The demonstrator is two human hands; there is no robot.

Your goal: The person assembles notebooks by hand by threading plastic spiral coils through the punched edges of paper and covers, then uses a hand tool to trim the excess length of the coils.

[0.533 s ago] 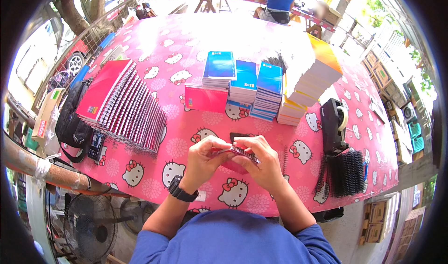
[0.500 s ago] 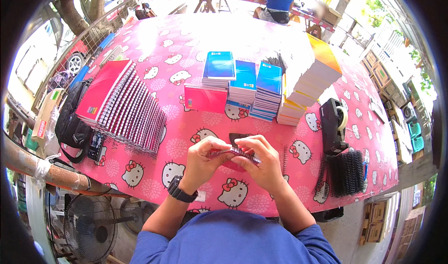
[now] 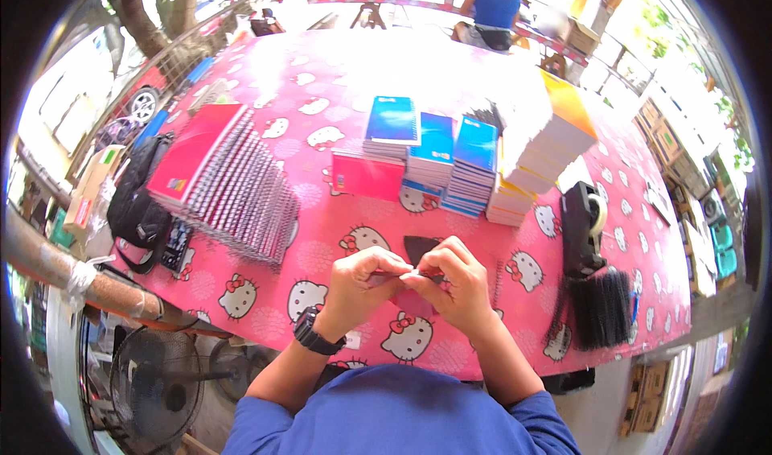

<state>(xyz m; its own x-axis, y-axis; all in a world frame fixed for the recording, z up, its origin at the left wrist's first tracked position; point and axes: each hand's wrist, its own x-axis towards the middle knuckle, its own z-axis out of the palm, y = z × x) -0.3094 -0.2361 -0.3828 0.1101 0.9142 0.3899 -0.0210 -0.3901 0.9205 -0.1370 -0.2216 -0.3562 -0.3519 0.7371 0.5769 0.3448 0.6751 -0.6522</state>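
You're right over the middle of the near edge of the pink, cat-printed tabletop [image 3: 265,304], and here's your left hand [image 3: 363,288], thumb and fingertips closed in a pinch. Your right hand [image 3: 452,288] pinches to meet it, fingertips all but touching. Between and below them sits a small deep-red piece [image 3: 414,300], blurred and mostly covered; both hands seem to grip it, exactly where I can't tell. To your left, the tall stack of red-covered notebooks [image 3: 195,153] shows spirals along its edge, so those look finished. On your right, the bundle of loose black plastic coils [image 3: 599,308] lies unused. The piece in hand looks unfinished; how many remain, I can't tell.
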